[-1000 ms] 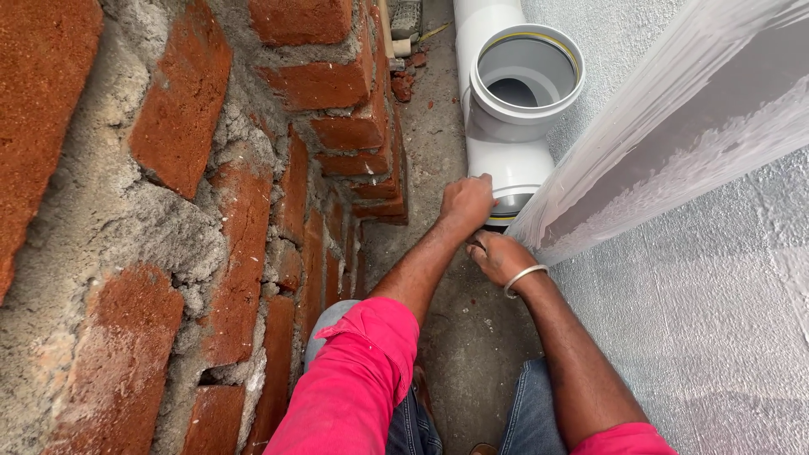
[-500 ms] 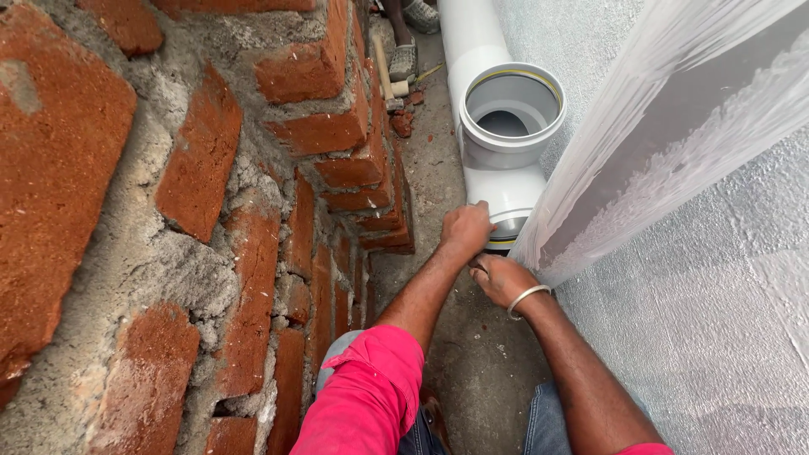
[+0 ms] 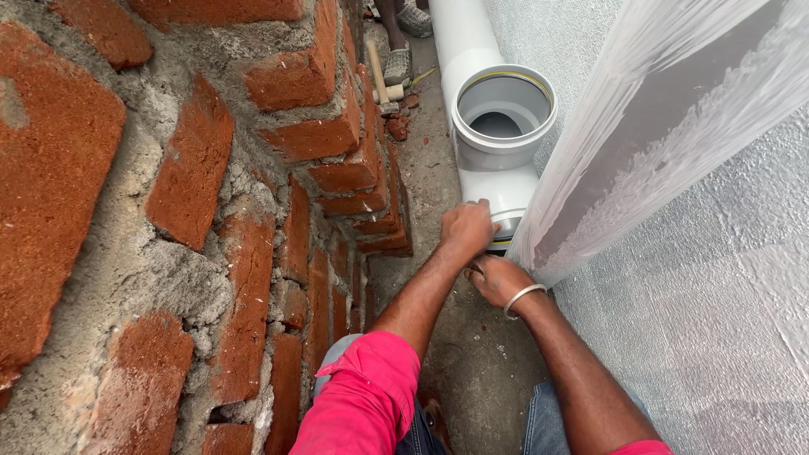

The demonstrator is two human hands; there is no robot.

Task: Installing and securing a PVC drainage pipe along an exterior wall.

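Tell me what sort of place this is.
Probably a building site, in a narrow gap between walls: a rough brick wall with raw mortar, a white drain pipe fitting on the concrete floor, and a hammer lying nearby.

The pipe (image 3: 497, 181) looks like smooth white plastic with a slight sheen, its socket (image 3: 504, 108) lined by a thin yellowish ring. The brick wall (image 3: 194, 194) is rough red brick, matt and chipped, with coarse grey mortar squeezed out between courses. The right wall (image 3: 716, 278) is pale, grainy plaster, matt. The floor (image 3: 472, 371) is dull grey concrete, dusty and uneven. The bangle (image 3: 522, 297) is shiny metal. The sleeve (image 3: 366, 396) is pink cloth, soft and matt.
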